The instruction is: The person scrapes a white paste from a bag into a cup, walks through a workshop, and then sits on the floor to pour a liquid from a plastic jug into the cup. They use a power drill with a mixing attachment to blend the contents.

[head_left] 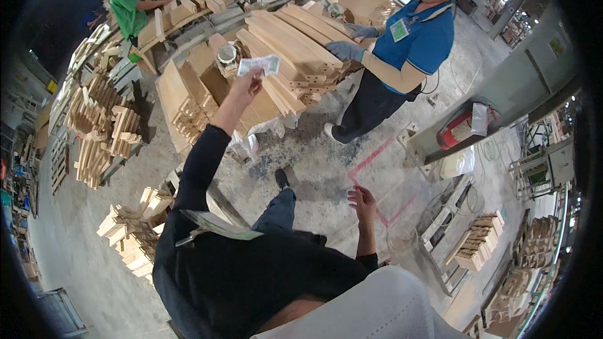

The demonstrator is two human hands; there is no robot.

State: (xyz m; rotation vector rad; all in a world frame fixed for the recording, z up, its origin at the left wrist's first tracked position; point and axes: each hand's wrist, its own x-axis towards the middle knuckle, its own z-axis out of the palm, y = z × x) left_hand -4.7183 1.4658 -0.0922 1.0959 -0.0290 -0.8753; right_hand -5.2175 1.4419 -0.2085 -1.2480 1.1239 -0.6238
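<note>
My left hand (246, 90) is stretched forward over the front of a worktable, pinching a small pale printed paper slip (259, 66) that looks like a banknote. Beneath the slip and beside it lie long pale wooden boards (286, 37), stacked with drilled ends toward me. Just left of the slip stands a round container (226, 54) with a light top. Low at my right side, my right hand (362, 204) hangs over the concrete floor, its fingers apart and nothing in them.
Across the boards, a co-worker in a blue shirt (433, 41) rests grey-gloved hands on them. Another person in green (125, 9) works farther left. Wood stacks (103, 125) stand at left. A red fire extinguisher (453, 132) is by the column at right, near a pallet of wooden parts (479, 242).
</note>
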